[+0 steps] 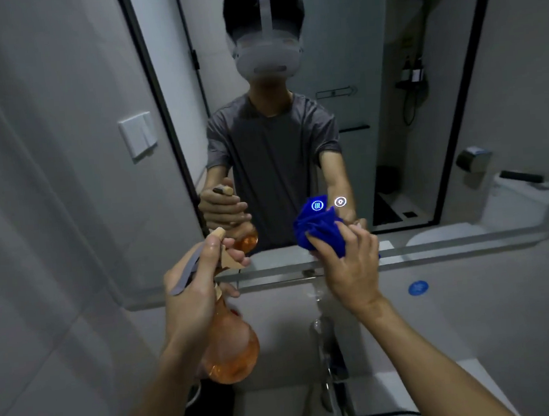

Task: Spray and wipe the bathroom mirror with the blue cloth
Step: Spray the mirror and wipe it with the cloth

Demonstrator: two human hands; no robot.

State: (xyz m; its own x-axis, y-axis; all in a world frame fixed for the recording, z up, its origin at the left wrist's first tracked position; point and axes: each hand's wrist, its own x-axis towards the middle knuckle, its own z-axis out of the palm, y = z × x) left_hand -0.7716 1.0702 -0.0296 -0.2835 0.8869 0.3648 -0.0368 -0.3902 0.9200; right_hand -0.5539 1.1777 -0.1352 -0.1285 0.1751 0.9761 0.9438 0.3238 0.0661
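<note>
Meanwhile, gripping translucent orange plastic spray bottle [230, 352] left-handed [194, 289], bunched blue cloth [317, 229] right-handed [353, 264]; risks misting tiled wall, not black-framed mirror [370, 69].

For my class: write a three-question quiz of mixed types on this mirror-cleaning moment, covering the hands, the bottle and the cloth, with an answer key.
1. True or false: the left hand grips the orange spray bottle by its trigger head.
2. Multiple choice: the blue cloth is A) lying in the sink, B) bunched in the right hand against the lower part of the mirror, C) draped over the faucet.
3. Fill in: the wall switch is mounted to the ____ of the mirror as the camera sees it.

Key: 1 true; 2 B; 3 left.
</note>
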